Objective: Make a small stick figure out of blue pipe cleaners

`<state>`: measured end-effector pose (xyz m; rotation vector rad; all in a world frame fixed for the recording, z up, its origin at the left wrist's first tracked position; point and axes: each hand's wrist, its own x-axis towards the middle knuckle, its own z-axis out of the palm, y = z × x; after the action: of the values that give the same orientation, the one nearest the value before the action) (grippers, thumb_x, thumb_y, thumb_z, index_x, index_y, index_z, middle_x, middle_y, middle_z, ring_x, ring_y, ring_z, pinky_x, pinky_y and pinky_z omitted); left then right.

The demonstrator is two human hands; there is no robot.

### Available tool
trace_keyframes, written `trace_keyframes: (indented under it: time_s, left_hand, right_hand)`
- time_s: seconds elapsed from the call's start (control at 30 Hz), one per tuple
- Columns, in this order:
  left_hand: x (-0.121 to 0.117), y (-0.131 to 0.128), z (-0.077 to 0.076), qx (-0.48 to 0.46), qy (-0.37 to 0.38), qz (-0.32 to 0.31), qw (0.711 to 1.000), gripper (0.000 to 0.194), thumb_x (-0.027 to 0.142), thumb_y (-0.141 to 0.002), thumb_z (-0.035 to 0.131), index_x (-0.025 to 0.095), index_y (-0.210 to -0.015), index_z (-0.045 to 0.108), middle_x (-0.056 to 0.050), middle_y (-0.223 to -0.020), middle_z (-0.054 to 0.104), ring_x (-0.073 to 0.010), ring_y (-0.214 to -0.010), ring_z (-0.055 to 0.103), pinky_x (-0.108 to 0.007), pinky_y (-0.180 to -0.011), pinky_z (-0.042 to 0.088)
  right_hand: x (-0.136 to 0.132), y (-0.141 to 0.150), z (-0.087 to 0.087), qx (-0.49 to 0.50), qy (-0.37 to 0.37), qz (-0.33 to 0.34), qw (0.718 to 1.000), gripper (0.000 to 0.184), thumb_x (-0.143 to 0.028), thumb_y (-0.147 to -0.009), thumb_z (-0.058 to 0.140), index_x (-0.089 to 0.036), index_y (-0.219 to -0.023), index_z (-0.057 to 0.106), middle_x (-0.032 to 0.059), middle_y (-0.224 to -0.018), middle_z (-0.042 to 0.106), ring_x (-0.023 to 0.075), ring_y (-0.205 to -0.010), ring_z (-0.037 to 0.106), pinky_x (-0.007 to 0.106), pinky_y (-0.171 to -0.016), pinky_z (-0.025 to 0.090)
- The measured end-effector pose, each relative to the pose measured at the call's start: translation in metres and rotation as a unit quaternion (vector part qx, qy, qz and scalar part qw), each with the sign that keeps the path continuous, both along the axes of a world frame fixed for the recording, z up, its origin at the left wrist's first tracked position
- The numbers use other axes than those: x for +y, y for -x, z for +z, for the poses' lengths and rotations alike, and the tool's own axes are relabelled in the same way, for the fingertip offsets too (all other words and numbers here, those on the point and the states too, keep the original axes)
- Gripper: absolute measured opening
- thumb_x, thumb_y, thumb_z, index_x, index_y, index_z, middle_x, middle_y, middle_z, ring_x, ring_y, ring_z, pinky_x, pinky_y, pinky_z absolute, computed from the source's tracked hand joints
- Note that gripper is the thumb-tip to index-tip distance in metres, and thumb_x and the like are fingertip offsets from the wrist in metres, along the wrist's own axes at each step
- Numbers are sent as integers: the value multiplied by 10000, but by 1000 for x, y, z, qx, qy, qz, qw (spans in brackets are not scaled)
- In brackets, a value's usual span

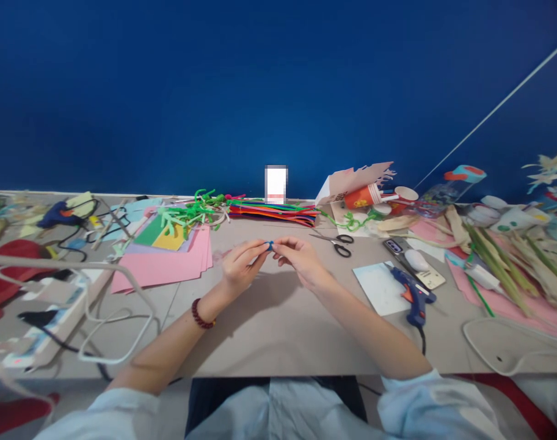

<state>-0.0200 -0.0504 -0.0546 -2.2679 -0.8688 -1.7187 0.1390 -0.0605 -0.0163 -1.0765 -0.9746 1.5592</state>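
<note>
Over the middle of the table, my left hand (242,264) and my right hand (301,258) meet fingertip to fingertip. Between them is a small blue piece (269,246), which looks like a short, curled length of pipe cleaner. My left thumb and forefinger pinch one side of it, and my right fingertips pinch the other. The fingers cover part of its shape. Just beyond my hands lies a bundle of coloured pipe cleaners (273,212). Black-handled scissors (340,244) rest to the right of my right hand.
Pink paper sheets (159,263) and green pipe cleaner shapes (187,214) lie at left, near a power strip (58,324) with looping cables. At right are a blue glue gun (413,293) on a white sheet, a phone (434,280), a tipped orange cup (363,197) and corn husks (502,263).
</note>
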Motion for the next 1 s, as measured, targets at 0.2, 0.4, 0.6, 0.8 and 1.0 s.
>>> trace_keyframes:
  time_s: [0.2, 0.4, 0.6, 0.8, 1.0]
  left_hand:
    - [0, -2, 0, 1, -9, 6, 1000, 206, 108, -759, 676, 189, -948, 667, -60, -880, 722, -141, -795, 692, -249, -724, 572]
    - [-1, -1, 1, 35, -14, 11, 999, 152, 141, -780, 655, 204, -915, 683, -54, -856, 734, -140, -751, 699, -239, -699, 573]
    - [-1, 0, -11, 80, 17, 12, 997, 104, 185, -806, 631, 224, -873, 701, -41, -849, 740, -143, -761, 703, -238, -723, 572]
    - [-3, 2, -21, 106, 24, -65, 992, 208, 134, -812, 618, 231, -989, 669, -55, -958, 727, -153, -890, 691, -250, -794, 555]
    - [-5, -3, -9, 33, 11, -38, 999, 184, 122, -786, 641, 217, -940, 678, -51, -897, 731, -137, -801, 694, -243, -747, 558]
  right_hand:
    - [-4, 1, -5, -166, -156, -56, 972, 117, -283, -694, 622, -175, -737, 631, 6, -679, 615, 118, -593, 544, 259, -571, 440]
    - [-8, -4, 1, -302, -280, -42, 910, 79, -208, -748, 530, -190, -730, 605, 23, -734, 617, 130, -641, 547, 257, -615, 446]
    - [-10, -11, 10, -442, -313, 14, 840, 98, -127, -752, 517, -184, -715, 588, 26, -706, 579, 135, -638, 512, 254, -616, 399]
    - [-14, -17, 19, -541, -304, 77, 781, 160, -73, -767, 490, -175, -695, 590, 60, -717, 598, 155, -642, 510, 270, -600, 349]
    - [-9, -22, 22, -471, -322, 76, 818, 161, -118, -819, 512, -180, -782, 656, 60, -785, 664, 164, -712, 567, 278, -662, 394]
